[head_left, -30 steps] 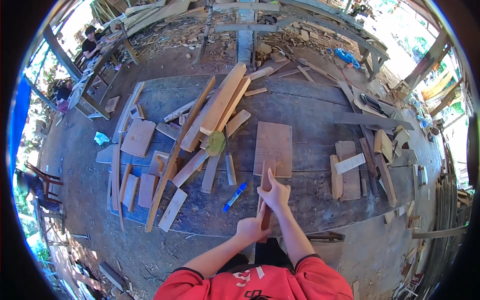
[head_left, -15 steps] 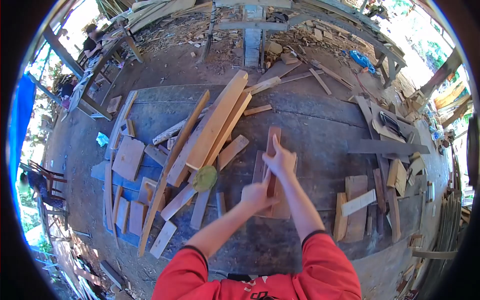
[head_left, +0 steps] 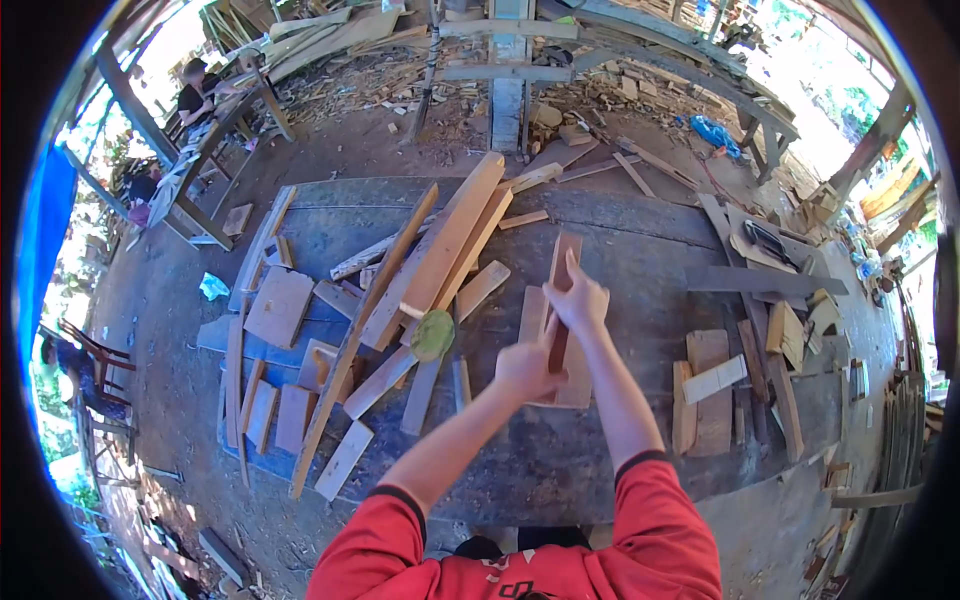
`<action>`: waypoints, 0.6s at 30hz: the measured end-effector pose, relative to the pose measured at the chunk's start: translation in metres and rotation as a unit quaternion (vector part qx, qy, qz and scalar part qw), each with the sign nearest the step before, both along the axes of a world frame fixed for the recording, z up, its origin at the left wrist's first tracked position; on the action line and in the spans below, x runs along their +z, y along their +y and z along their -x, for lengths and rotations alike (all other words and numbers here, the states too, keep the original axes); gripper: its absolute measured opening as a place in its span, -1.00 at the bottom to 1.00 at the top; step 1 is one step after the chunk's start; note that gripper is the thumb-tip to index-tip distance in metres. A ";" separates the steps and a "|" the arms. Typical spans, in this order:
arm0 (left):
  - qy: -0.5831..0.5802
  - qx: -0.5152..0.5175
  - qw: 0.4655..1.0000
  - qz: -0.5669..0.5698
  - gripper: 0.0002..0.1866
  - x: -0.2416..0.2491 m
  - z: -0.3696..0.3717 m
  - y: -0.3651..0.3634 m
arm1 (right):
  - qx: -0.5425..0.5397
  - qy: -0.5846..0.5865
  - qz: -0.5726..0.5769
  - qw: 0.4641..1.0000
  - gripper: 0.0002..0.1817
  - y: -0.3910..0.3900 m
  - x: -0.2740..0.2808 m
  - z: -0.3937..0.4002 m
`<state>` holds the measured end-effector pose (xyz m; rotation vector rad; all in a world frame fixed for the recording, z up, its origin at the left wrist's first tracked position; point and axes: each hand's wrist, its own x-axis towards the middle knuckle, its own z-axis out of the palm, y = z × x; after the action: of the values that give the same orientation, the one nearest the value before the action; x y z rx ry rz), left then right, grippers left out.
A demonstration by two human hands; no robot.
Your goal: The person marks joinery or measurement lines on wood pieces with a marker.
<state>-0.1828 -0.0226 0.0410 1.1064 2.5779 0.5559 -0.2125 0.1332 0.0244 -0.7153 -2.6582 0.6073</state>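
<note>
A narrow reddish-brown wooden bar (head_left: 568, 248) lies lengthwise over a flat wooden board (head_left: 573, 391) on the dark table. My left hand (head_left: 530, 369) is closed around the near part of the bar. Farther along, my right hand (head_left: 582, 302) grips the bar with the thumb stretched forward along it. Both palms cover much of the bar's middle, and whether its whole underside touches the board is hidden. To the left of my hands, a round green object (head_left: 433, 335) rests among the wood pieces.
Long beams (head_left: 450, 245) and several small blocks crowd the table's left side. On the right lie a dark plank (head_left: 765, 281), a pale strip (head_left: 716, 379) and a black tool (head_left: 770, 243). Beyond stands a post (head_left: 507, 100); a person (head_left: 195, 95) sits at the far left.
My head view has shifted a little. Both hands and the bar appear slightly farther forward and to the right, with the grip on the bar unchanged.
</note>
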 end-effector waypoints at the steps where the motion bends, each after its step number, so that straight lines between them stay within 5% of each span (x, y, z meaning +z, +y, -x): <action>1: -0.019 0.005 1.000 -0.016 0.04 0.001 -0.030 -0.019 | 0.000 0.007 0.007 1.000 -0.16 -0.019 -0.004 -0.030; 9: -0.106 -0.033 0.994 0.003 0.04 -0.019 -0.177 -0.130 | -0.025 -0.080 0.059 0.995 -0.16 -0.132 -0.030 -0.195; 16: -0.111 -0.018 0.994 0.009 0.04 -0.027 -0.173 -0.116 | -0.010 -0.154 0.090 0.984 -0.13 -0.120 -0.026 -0.181; 18: -0.102 -0.013 0.995 0.010 0.02 -0.030 -0.150 -0.092 | 0.004 -0.049 0.013 0.999 -0.14 -0.096 -0.039 -0.158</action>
<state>-0.0330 -0.1144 0.0106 1.0180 2.3857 0.6032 -0.0542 0.0372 -0.0147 -0.7606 -2.7485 0.6255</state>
